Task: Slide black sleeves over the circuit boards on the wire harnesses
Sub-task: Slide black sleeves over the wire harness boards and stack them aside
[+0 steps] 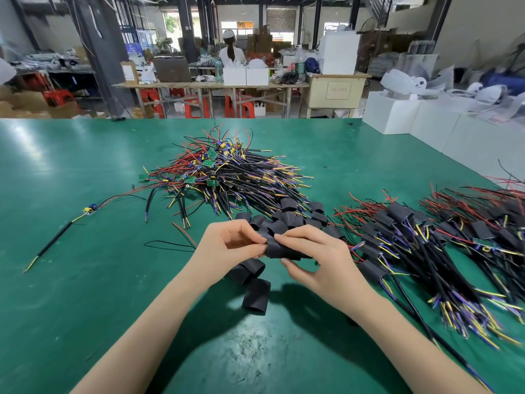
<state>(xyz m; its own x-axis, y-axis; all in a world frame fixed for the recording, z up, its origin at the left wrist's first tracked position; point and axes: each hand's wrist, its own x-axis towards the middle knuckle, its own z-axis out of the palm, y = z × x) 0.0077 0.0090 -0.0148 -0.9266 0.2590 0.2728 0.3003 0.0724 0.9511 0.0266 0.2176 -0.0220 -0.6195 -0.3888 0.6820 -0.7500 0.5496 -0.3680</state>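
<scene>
Head view puts the held black sleeve (279, 249) at the centre of the green tabletop (71, 294), and every other place is easiest told from it. The left hand (230, 243) pinches its left end with curled fingertips, and the right hand (312, 257) grips its body between thumb below and fingers above, so both hands are closed on the one piece. Whether a circuit board already sits inside cannot be told; the sleeve's inside is hidden by the fingers.

The likeliest trouble from here is a snag: the sleeve looks soft and partly flattened, so a board corner or a tall component could catch on the mouth and crumple it instead of passing through. Thin red and black wires (176, 240) lie on the tabletop to the left of the sleeve, and if they belong to this harness (not certain) a hard pull could strain their joints. A grip this tight may also squash the tube shut.

The sleeve itself is matt black, a short wide tube with a creased, slightly rumpled wall. Loose sleeves (255, 295) lie just below it and more sleeves (289, 214) are heaped just behind. Farther behind is the pile of bare harnesses (227, 172) with green boards showing; to its right lie the finished bundles (412, 237), already sleeved. One stray harness (65, 231) lies far to the left.
</scene>
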